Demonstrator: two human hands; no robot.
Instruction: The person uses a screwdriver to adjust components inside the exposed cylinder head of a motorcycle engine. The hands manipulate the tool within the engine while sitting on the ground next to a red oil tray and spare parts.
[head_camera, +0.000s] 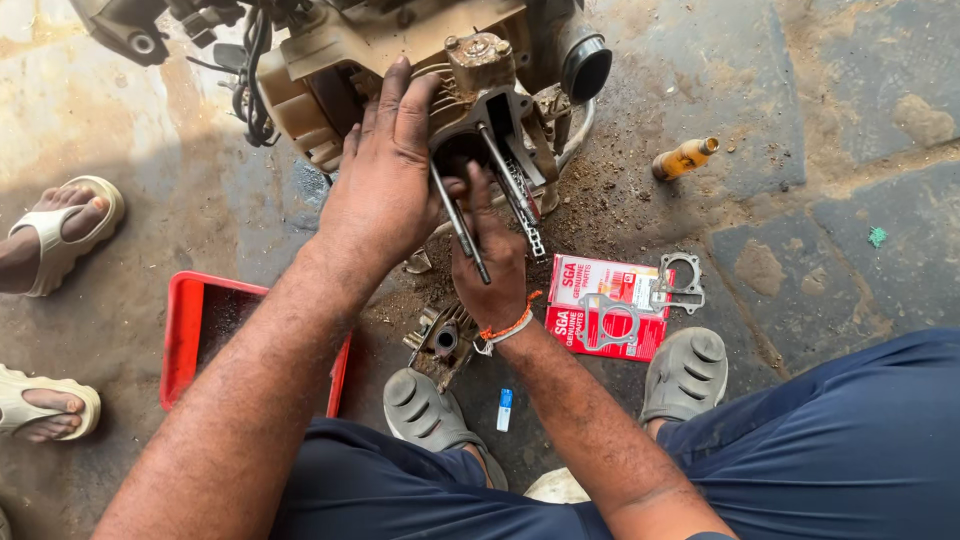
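A single head-worn camera looks steeply down from above the squatting person, close over both forearms. It faces the stone floor (840, 200) ahead of the knees, with the engine (400, 60) at the top edge and the person's own sandals (685, 375) near the bottom.

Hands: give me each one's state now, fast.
Left hand: laid flat against the engine block, fingers spread, gripping nothing visible.
Right hand: fingers reach among the long studs; grip cannot be told.

Both hands (385, 175) forward, fingers curled.
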